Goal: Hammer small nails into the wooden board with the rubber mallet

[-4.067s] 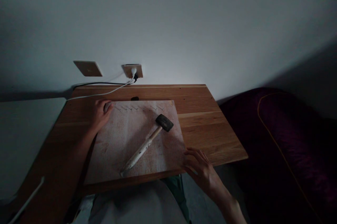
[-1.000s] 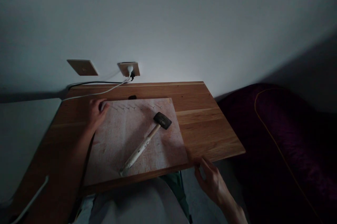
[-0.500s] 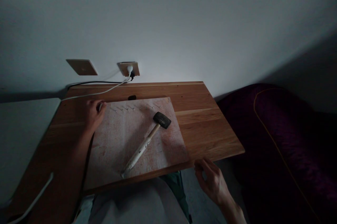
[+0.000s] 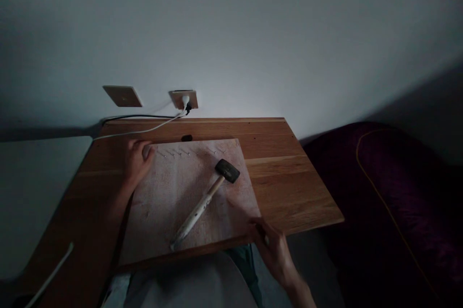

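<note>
A pale, reddish-stained board [image 4: 155, 221] lies on the wooden table. Several thin nails [image 4: 181, 154] stick up in a row near its far edge. Diagonally across the board rests a hammer [image 4: 193, 214] with a blocky black head and a worn, whitish handle; neither hand touches it. My left hand [image 4: 138, 162] is at the board's far left corner, thumb and fingers curled about the edge. My right hand [image 4: 273, 250] has its fingertips closed at the near right corner of the board; the underside of that grip is hidden.
The wooden tabletop [image 4: 289, 178] extends to the right and meets a white wall behind. A white cable [image 4: 144, 130] runs from a wall socket [image 4: 184, 99] to the left. A pale panel [image 4: 43, 192] stands at left, and dark purple fabric [image 4: 390, 202] lies at right.
My right hand has moved left, from beside the table's front edge to the board's near right corner. My left hand stays by the far left corner. The view has shifted slightly.
</note>
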The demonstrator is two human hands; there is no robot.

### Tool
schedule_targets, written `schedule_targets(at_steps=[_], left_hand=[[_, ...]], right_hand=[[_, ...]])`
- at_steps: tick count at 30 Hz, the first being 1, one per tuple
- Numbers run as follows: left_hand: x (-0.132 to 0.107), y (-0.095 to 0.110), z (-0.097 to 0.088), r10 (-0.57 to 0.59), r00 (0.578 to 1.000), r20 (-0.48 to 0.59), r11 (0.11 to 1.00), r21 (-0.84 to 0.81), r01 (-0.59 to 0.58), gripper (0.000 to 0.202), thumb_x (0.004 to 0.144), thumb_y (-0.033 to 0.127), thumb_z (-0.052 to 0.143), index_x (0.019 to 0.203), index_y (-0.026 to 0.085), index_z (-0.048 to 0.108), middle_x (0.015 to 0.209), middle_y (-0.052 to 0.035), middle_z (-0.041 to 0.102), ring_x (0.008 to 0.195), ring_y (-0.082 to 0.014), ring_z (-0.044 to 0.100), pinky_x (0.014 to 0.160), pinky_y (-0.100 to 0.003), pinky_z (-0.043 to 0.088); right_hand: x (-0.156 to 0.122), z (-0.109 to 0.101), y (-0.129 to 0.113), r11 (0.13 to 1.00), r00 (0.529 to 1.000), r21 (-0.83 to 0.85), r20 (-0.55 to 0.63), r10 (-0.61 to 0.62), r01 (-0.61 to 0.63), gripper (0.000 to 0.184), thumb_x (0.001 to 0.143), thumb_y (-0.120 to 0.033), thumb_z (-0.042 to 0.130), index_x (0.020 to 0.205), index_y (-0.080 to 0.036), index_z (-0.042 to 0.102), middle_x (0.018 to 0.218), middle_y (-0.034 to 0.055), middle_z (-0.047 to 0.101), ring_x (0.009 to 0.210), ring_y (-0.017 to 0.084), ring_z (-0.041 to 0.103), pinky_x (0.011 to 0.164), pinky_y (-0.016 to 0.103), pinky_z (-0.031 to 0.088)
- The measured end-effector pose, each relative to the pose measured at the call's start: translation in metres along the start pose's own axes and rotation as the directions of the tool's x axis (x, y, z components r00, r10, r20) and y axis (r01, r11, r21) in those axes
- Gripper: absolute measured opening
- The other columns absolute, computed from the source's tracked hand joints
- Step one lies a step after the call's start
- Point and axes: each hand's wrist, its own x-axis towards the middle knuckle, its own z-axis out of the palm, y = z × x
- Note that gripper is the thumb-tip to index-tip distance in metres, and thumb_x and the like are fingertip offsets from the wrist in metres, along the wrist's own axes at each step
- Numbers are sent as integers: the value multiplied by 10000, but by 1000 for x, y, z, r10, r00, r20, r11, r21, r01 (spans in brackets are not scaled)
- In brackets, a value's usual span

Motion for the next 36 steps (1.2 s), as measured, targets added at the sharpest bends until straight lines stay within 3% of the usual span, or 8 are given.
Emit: schedule_targets(at_steps=[3,6,9,13,17,22,29,36], left_hand=[[-1,28,-1,104,990,96,995,-3,-104,318,931,381,558,1198,322,719,1280,-101,632,1250,-331,605,1134,-516,450],[0,55,3,259,914,314,964,-29,-263,290,969,349,535,1189,299,717,1196,-79,680,1152,-290,643,1069,-474,495],[1,65,9,357,839,411,924,-24,-382,257,985,312,529,1146,246,718,1124,-85,708,1078,-275,662,1031,-453,509],[0,55,8,345,830,437,910,62,-411,233,954,259,556,1111,212,722,1067,-88,707,1032,-283,674,974,-438,532],[1,45,0,317,822,474,909,97,-406,244,896,168,569,1075,214,729,1069,-86,701,1071,-282,666,995,-422,529],[5,41,-3,273,814,513,934,62,-352,299,842,91,572,1046,237,733,1055,-65,718,1056,-259,683,967,-387,546],[7,36,3,212,848,485,977,-114,-179,301,830,75,563,1050,211,719,1020,-61,760,931,-210,730,879,-336,576],[11,18,17,39,893,449,948,-299,109,190,901,312,597,1004,193,705,830,-49,754,753,-207,748,724,-329,611]], right_hand=[[18,28,-26,937,987,310,84,140,-159,430,1013,-575,548,1139,-188,688,658,-57,491,546,122,499,498,218,391],[37,50,-46,901,985,400,88,146,-169,456,1002,-598,554,1134,-181,683,666,-52,496,565,128,504,510,225,395],[59,52,-55,945,995,313,-5,103,-96,399,1020,-546,543,1080,-182,693,669,-41,525,581,133,527,529,232,406],[104,31,-58,987,986,150,-165,-26,52,290,1021,-445,557,1028,-188,690,744,-2,647,639,144,589,588,239,457],[170,14,-66,953,980,-254,-62,-187,166,223,1024,-303,515,1125,-171,664,903,53,712,802,170,685,742,255,531],[231,24,-71,890,976,-402,106,-189,216,171,927,-183,659,1095,-183,693,1082,101,732,949,212,698,874,298,524],[256,38,-66,840,984,-520,156,-87,157,200,1031,-289,595,990,-152,734,1125,183,757,1134,292,693,972,347,490],[270,36,-52,879,986,-477,148,79,1,301,1104,-386,528,1060,-145,702,877,19,749,712,142,716,701,291,590]])
